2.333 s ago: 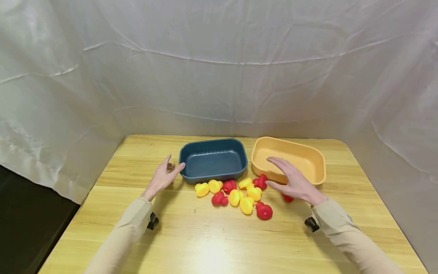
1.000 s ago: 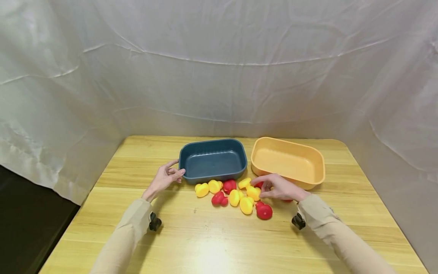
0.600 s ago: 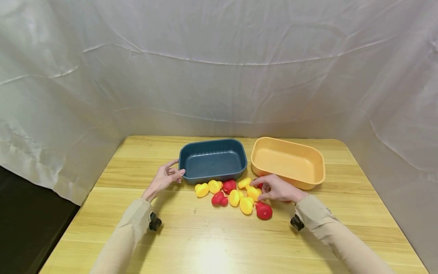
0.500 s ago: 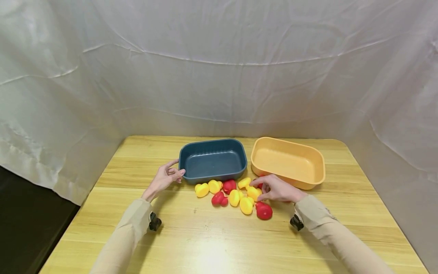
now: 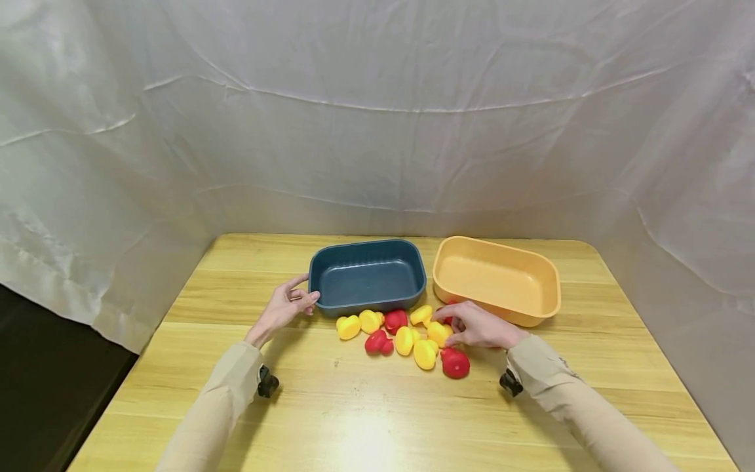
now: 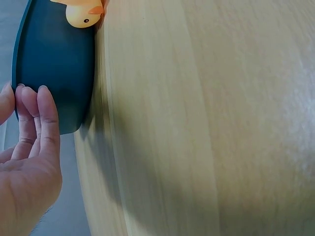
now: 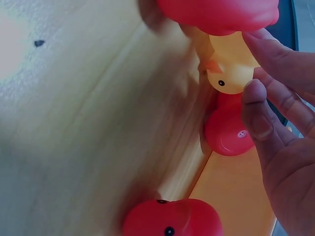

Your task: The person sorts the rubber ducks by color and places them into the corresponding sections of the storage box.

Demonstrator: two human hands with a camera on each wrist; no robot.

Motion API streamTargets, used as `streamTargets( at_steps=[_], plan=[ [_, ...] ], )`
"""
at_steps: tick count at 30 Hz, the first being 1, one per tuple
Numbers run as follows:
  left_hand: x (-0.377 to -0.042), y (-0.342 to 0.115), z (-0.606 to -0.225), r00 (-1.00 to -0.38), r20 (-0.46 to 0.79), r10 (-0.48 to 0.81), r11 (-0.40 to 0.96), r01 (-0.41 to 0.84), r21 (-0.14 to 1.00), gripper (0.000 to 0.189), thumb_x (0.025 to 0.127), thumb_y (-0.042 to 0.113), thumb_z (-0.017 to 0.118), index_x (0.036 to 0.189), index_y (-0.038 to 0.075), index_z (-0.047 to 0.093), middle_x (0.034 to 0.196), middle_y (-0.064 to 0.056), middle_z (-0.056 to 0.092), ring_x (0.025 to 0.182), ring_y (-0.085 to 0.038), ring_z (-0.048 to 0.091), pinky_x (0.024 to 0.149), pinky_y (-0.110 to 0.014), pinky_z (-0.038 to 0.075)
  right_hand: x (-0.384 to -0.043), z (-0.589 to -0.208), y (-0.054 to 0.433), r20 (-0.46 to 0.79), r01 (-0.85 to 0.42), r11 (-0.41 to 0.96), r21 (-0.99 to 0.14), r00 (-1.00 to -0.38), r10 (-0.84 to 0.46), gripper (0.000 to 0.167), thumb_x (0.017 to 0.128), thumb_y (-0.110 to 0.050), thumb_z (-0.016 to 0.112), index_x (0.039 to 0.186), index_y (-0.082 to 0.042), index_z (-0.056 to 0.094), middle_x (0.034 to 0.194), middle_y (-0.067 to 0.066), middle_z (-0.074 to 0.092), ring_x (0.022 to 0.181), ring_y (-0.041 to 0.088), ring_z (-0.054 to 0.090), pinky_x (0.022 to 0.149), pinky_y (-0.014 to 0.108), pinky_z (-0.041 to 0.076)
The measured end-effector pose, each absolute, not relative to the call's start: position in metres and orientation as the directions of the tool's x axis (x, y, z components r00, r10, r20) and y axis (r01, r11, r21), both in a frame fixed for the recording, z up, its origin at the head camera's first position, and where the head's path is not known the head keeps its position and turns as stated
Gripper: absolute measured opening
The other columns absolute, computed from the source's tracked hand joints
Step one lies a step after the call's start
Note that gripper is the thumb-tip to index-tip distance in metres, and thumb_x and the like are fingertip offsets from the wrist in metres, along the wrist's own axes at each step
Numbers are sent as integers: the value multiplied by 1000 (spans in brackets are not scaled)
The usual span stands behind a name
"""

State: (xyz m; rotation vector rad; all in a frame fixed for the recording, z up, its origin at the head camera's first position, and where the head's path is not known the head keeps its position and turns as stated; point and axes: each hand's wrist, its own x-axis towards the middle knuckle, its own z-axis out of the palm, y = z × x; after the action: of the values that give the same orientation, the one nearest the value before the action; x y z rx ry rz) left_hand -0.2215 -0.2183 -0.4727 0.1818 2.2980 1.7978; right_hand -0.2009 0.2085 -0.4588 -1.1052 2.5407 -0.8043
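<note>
At the left end of the dark blue plastic bin (image 5: 368,283), my left hand (image 5: 280,311) pinches the rim, thumb over the edge and fingers against the outer wall (image 6: 74,98). My right hand (image 5: 480,326) reaches into the group of rubber ducks and grips a yellow duck (image 5: 438,334) between thumb and fingers. In the right wrist view, that yellow duck (image 7: 229,78) faces left, its orange beak near the table. A red duck (image 7: 229,132) lies beside it, partly behind the fingers. Another red duck (image 5: 455,363) sits just in front of the hand.
An orange-yellow bin (image 5: 495,305) stands behind the right hand, its floor bare. Several more ducks, including a yellow one (image 5: 348,327) and a red one (image 5: 378,342), lie before the blue bin on the wooden table (image 5: 318,406). Pale fabric (image 5: 377,131) hangs behind.
The right hand has come down and left from above the orange-yellow bin's front and closed on a yellow duck, which shifts slightly right. The left hand has moved onto the blue bin's rim.
</note>
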Motion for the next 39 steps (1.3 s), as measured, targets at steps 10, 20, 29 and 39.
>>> streamTargets(
  at_steps=[10,20,29,39],
  plan=[
    [-222,-218,-473,-970,-87,227,241,-31,970,70,99,13,65,155,-6,27,78,1,65,68,-11,65,77,-28,61,-198,-456,210,-38,-535,577,-617,-713,-701,46,84,-17,82,126,-3,66,87,0,60,68,6,49,60,17,44],
    [-222,-217,-474,-971,-97,218,239,-43,970,71,99,14,65,155,-5,27,80,-1,67,69,-12,66,79,-33,63,-202,-445,208,2,-530,568,-629,-732,-681,48,85,-14,80,129,-1,64,83,1,62,73,4,51,65,17,48],
    [-222,-213,-475,-972,-109,206,200,-67,978,70,99,12,65,156,-3,27,79,5,67,74,-13,73,83,-33,64,-208,-432,199,58,-517,519,-681,-744,-666,45,84,-14,81,125,-5,66,78,2,58,69,7,50,63,18,45],
    [-223,-208,-475,-971,-95,218,197,-52,979,71,99,12,65,156,-3,26,80,4,68,80,-20,75,89,-44,62,-218,-424,183,77,-488,492,-721,-762,-643,43,86,-14,80,125,-7,66,90,3,66,74,12,55,65,22,49]
  ],
)
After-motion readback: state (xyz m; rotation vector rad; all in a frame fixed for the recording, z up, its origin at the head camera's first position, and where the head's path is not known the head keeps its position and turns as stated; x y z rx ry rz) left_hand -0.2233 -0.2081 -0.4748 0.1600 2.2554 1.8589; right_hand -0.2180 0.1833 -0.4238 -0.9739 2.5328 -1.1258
